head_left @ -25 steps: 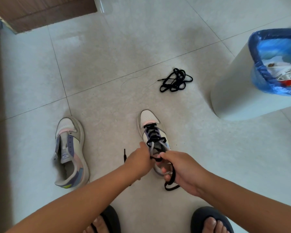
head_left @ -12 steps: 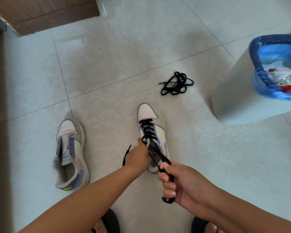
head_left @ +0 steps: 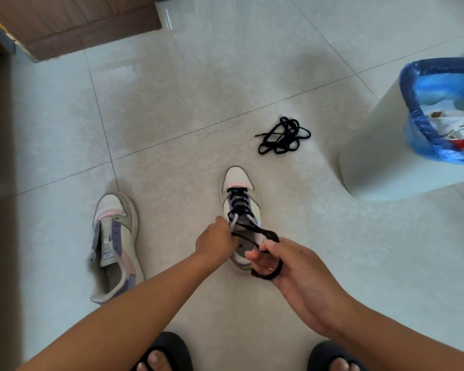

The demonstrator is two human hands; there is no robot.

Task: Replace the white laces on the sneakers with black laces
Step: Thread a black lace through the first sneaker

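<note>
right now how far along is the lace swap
About halfway. Done: white laces are in the bin. In hand: right sneaker is black-laced nearly to the top; both hands hold its ends. Left: the unlaced sneaker and spare black lace.

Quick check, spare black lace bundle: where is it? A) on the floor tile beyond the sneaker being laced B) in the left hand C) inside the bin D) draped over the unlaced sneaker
A: the spare black lace bundle lies tangled on the floor past the toe of the sneaker being laced, apart from the bin and the unlaced sneaker.
</note>
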